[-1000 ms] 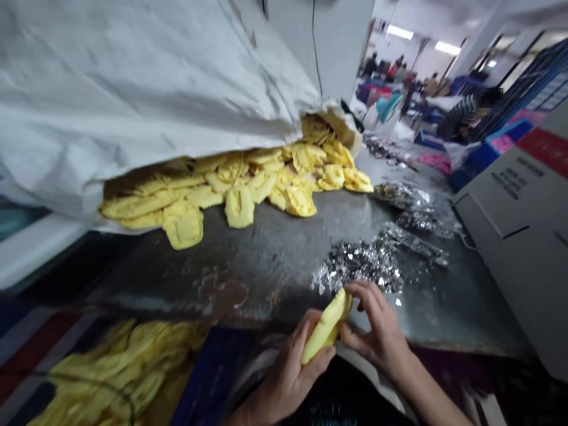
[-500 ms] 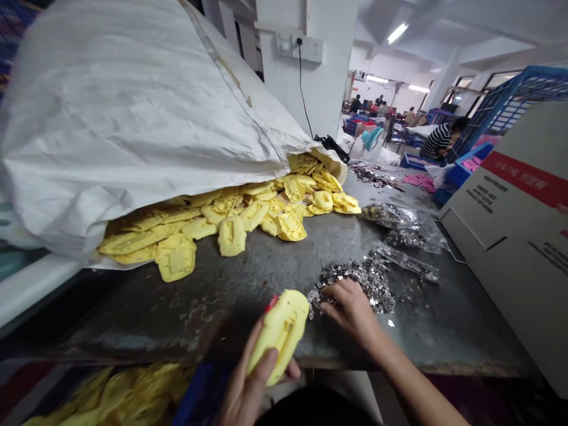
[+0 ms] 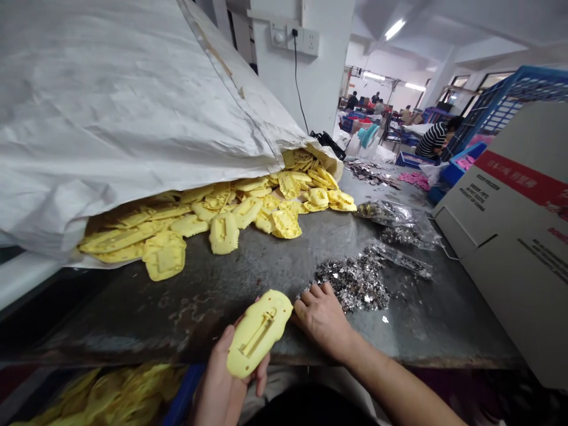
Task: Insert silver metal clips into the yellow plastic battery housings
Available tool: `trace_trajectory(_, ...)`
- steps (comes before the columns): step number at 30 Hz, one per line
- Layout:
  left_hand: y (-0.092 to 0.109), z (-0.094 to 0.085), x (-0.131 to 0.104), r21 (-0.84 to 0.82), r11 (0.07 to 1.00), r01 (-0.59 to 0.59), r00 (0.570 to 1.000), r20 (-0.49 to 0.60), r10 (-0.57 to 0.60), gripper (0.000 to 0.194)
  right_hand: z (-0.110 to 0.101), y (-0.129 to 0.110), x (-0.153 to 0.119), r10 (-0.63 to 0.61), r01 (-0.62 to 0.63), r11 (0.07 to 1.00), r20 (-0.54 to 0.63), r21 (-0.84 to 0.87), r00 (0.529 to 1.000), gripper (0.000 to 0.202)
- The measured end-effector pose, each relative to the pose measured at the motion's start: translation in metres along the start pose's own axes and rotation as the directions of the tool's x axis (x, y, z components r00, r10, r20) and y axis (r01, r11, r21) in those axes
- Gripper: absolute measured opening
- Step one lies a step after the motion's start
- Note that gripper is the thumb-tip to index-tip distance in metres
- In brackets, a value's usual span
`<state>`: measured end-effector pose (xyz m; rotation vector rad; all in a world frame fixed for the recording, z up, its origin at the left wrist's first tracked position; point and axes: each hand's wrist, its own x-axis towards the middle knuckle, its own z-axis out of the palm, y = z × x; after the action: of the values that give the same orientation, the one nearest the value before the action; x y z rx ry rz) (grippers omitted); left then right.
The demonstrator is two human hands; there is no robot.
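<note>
My left hand (image 3: 222, 370) grips a yellow plastic casing (image 3: 260, 334) with a long slot down its middle, tilted above the table's front edge. My right hand (image 3: 320, 316) is closed, fingers curled down, just right of the casing and at the near left side of a pile of small shiny metal pieces (image 3: 355, 281). Its fingertips are hidden, so whatever they pinch cannot be made out. More yellow casings (image 3: 224, 234) spill onto the table from a large white sack (image 3: 133, 118) at the left.
Clear plastic bags of metal pieces (image 3: 393, 216) lie behind the pile. At the right stands a cardboard box (image 3: 501, 219), with a blue crate (image 3: 510, 106) behind it. Below the table's front edge, a blue bin (image 3: 184, 390) stands beside more yellow parts. A person in stripes (image 3: 432, 139) sits farther back.
My right hand has moved left and toward me from the metal pile, and its fingers have curled in. The casing in my left hand has shifted left and turned its slotted face more to view.
</note>
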<state>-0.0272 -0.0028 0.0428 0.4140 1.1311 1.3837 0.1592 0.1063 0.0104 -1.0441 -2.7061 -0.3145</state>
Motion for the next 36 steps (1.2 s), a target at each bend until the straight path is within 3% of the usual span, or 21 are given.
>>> trace_trajectory(9,0.003,-0.018,0.007,-0.036,0.998,0.051,0.999,0.004,-0.051,0.063,0.0,0.001,-0.008,-0.051,0.052,0.998,-0.032,0.019,0.998,0.021)
trace_trajectory(18,-0.008,-0.024,0.012,-0.05,0.981,0.185,0.982,0.034,-0.183,0.072,-0.014,0.014,-0.06,-0.119,0.127,0.979,-0.059,0.158,0.991,0.015)
trace_trajectory(23,-0.009,-0.014,0.008,-0.032,0.984,0.173,0.985,0.019,-0.173,0.079,-0.014,0.014,-0.096,-0.072,0.13,0.951,-0.206,0.279,0.976,0.026)
trace_trajectory(29,-0.008,0.006,-0.002,-0.013,0.988,0.153,0.988,-0.024,-0.153,0.079,-0.013,0.01,-0.128,-0.005,0.098,0.953,-0.307,0.288,0.952,0.03)
trace_trajectory(36,-0.013,0.013,-0.006,-0.008,0.988,0.156,0.988,0.008,-0.155,0.072,-0.02,0.004,-0.153,0.035,0.046,0.949,-0.248,0.313,0.968,0.028)
